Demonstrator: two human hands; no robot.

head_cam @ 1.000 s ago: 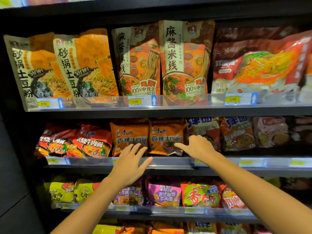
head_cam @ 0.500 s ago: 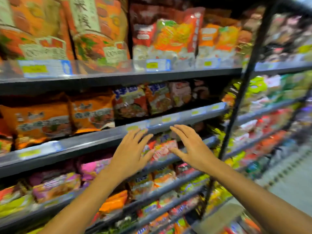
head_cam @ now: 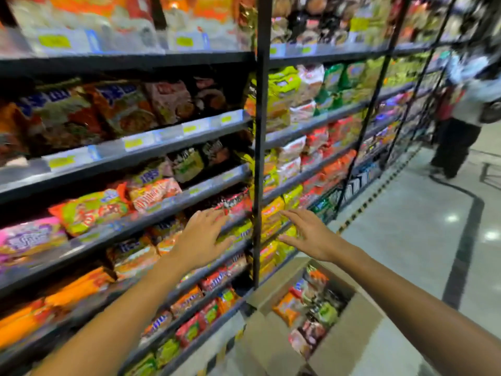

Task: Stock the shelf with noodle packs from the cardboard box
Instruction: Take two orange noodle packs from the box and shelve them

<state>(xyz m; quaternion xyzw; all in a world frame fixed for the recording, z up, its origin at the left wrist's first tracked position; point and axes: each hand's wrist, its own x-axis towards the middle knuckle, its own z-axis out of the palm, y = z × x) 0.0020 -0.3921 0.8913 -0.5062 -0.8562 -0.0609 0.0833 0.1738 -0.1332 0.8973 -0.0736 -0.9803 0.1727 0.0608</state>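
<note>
An open cardboard box (head_cam: 349,337) stands on the floor at the lower right, beside the foot of the shelving. Several noodle packs (head_cam: 311,310) lie loose inside it, orange, green and red. The dark metal shelf (head_cam: 151,156) fills the left and middle of the view, with rows of colourful packs on each level. My left hand (head_cam: 202,240) hovers in front of the lower shelves, fingers spread, holding nothing. My right hand (head_cam: 311,236) is held out to its right, above the box, palm down and empty. The picture is blurred by motion.
A black upright post (head_cam: 260,137) divides two shelf bays. Further bays run off to the right. Another person (head_cam: 466,109) stands at the far end of the aisle on the pale tiled floor (head_cam: 423,229), which has a dark inlaid line.
My view has swung right and down, from facing the shelf to looking along the aisle. Both hands came away from the shelf edge and dropped lower. The box has come into view.
</note>
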